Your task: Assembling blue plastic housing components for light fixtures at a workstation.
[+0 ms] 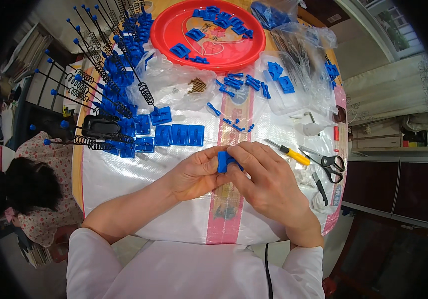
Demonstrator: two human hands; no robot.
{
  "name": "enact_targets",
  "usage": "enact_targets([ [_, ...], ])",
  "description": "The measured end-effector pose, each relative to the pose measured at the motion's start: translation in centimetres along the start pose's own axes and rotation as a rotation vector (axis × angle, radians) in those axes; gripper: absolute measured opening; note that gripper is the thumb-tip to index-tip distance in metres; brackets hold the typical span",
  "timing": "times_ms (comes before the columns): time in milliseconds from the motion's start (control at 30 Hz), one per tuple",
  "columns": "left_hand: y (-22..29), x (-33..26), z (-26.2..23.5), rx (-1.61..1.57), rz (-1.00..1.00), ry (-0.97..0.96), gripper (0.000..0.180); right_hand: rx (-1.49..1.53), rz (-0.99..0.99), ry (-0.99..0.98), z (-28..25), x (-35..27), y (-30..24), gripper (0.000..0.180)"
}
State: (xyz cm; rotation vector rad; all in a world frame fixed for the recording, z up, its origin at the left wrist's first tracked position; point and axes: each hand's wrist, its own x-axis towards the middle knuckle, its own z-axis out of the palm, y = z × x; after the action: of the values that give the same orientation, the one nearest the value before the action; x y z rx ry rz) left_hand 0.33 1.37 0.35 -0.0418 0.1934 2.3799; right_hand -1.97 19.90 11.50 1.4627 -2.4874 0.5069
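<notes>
Over the near middle of the table, my left hand (196, 172) and my right hand (263, 177) meet around one blue plastic piece (222, 162). The left fingers pinch its left side, and the right fingers close over its right part, hiding much of it. Just beyond the left hand lies a row of blue rectangular plates (179, 135). Farther off are several small blue bar-shaped pieces (234, 80) and a little heap of brass-coloured screws (197, 85) on clear plastic.
Blue-based black springs with rods (119, 79) crowd the left side. A red tray (156, 37) with blue pieces stands at the back. To the right lie a yellow-handled screwdriver (297, 157), black-handled scissors (332, 167) and a knife (319, 189). Another person (44, 184) is at far left.
</notes>
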Motion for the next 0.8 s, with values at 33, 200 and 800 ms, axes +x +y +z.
enact_targets([
  [33, 0.0, 0.0, -0.1, 0.005, 0.005, 0.000, 0.054, 0.005, 0.000, -0.003, 0.0, 0.1, 0.1, 0.027],
  [200, 0.1, 0.0, 0.1, 0.031, 0.002, -0.020, 0.055, -0.034, -0.036, 0.019, 0.2, 0.0, 0.2, 0.022],
  [800, 1.2, 0.2, 0.4, 0.168, 0.130, -0.038, 0.061, 0.462, 0.559, 0.316, -2.1, -1.5, 3.3, 0.008],
])
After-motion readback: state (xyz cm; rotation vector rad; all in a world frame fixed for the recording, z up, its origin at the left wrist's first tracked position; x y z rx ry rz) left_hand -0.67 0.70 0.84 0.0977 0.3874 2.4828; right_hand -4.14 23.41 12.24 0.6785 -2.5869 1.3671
